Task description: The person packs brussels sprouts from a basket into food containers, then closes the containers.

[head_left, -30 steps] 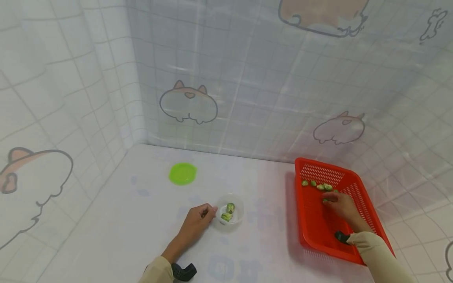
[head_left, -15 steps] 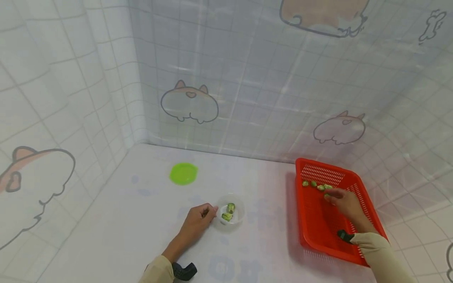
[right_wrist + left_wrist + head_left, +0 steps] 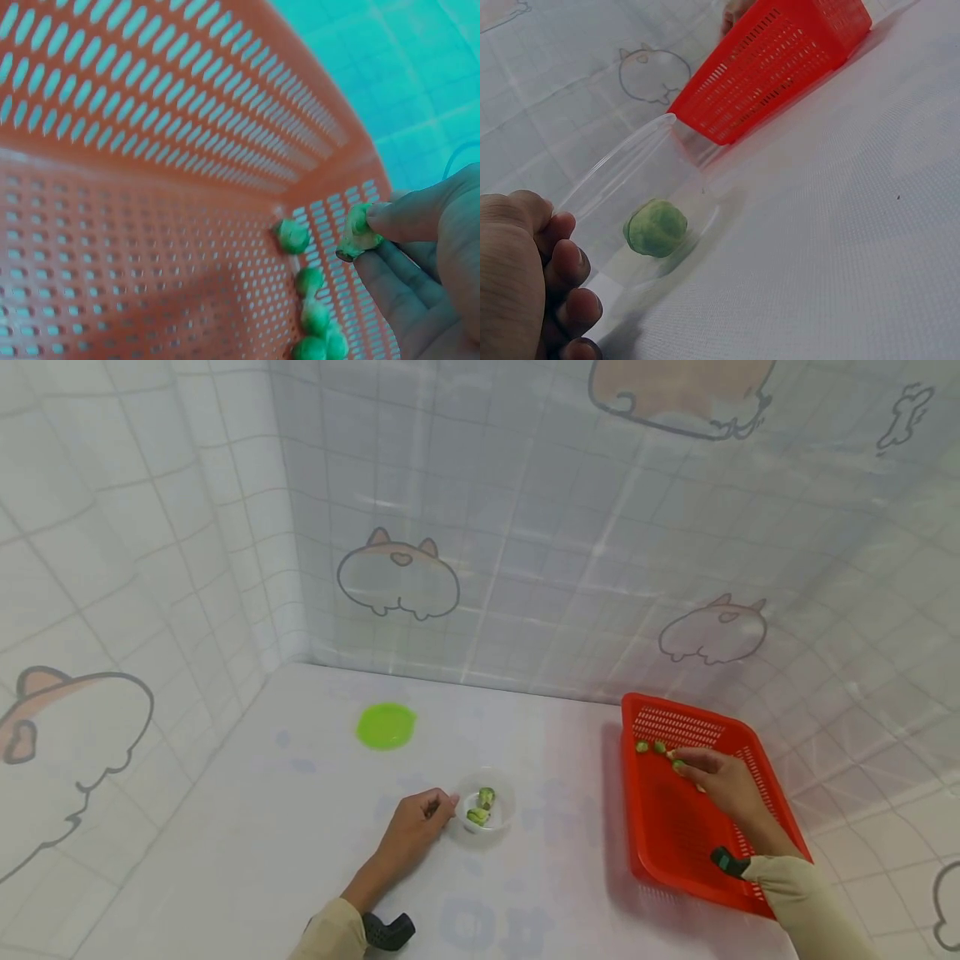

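My left hand (image 3: 417, 820) pinches the rim of a clear plastic bowl (image 3: 507, 810) standing on the white table. Inside it lie two Brussels sprouts (image 3: 477, 816); the left wrist view shows just one sprout (image 3: 657, 228) through the wall. Over at the right, my right hand (image 3: 723, 783) is inside a red perforated basket (image 3: 639, 852). Between thumb and fingers it holds a Brussels sprout (image 3: 358, 232), raised off the basket floor. Several more sprouts (image 3: 315, 318) sit in a row along the basket's far wall, partly hidden by that hand in the head view.
A bright green lid-like disc (image 3: 386, 727) lies flat on the table (image 3: 555, 877), behind and left of the bowl. Sheeting with a grid and cartoon dogs (image 3: 399, 581) rises at the back and both sides. The basket's raised wall stands between bowl and sprouts.
My right hand, holding a sprout, has lifted slightly and shifted left and toward the basket's back row. The left hand and the bowl have stayed in place.
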Demonstrator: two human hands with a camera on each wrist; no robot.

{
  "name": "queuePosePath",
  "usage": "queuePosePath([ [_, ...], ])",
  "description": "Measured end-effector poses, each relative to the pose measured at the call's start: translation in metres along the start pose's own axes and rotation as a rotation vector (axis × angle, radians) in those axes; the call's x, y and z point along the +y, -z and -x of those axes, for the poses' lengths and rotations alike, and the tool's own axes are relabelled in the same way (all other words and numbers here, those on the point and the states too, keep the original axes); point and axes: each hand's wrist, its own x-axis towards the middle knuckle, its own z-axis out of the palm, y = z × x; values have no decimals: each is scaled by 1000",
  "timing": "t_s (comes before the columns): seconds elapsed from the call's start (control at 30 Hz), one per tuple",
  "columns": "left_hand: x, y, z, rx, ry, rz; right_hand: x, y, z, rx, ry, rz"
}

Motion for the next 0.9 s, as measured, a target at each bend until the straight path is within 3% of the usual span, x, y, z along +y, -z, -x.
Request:
queuePosePath([
  [0.27,1,2,0,0,1,-8,-23,0,6,-8,4,-17],
  [0.4,1,2,0,-1,1,-9,-37,-5,7,-8,67,-21],
  [0.6,2,2,1,2,5,-9,-64,-20,8,-53,166,-143],
  [0.9,4,2,1,-4,6,-3,-94,-42,10,-91,162,-182],
])
